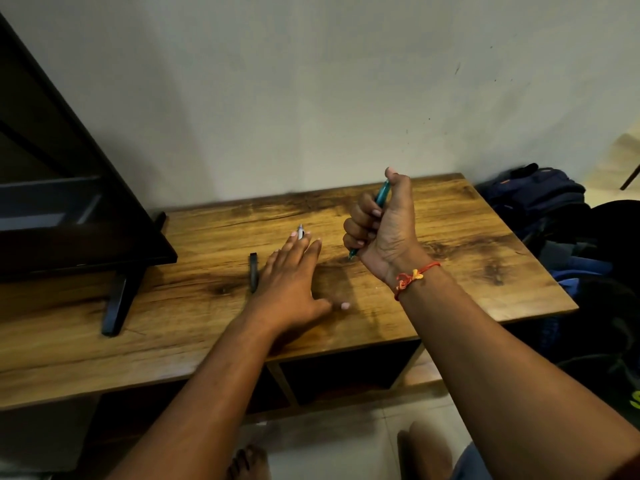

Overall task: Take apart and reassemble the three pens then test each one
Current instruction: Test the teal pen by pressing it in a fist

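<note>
- the slim teal plastic pen is held in the air, nearly upright. its long axis runs from the tip that pokes out under the fist up to the top end beneath the thumb, leaning a little to the right.
- the right hand is clenched round that barrel, four fingers curled across it and the thumb set on the top end. this looks like a press on the clicker, so probably the test step for this pen.
- left of the teal pen and lower, a silver-grey pen lies on the brown wooden table. only its far end shows past the fingertips, and its long axis points away from the person.
- the left hand lies spread over it with straight fingers, grasping nothing. i cannot tell whether it touches the pen.
- farther left of the teal pen, a slim black pen lies on the table just beside the left hand's outer edge, its long axis also pointing away.
- the left hand is the nearer one to both lying pens. picking one up would mean closing the fingers across the barrel, not along it.
- just below the teal pen, a red-orange thread band circles the right wrist.
- well left of the teal pen stands a black screen on legs. to its right, past the table's edge, is a heap of dark blue bags.
</note>
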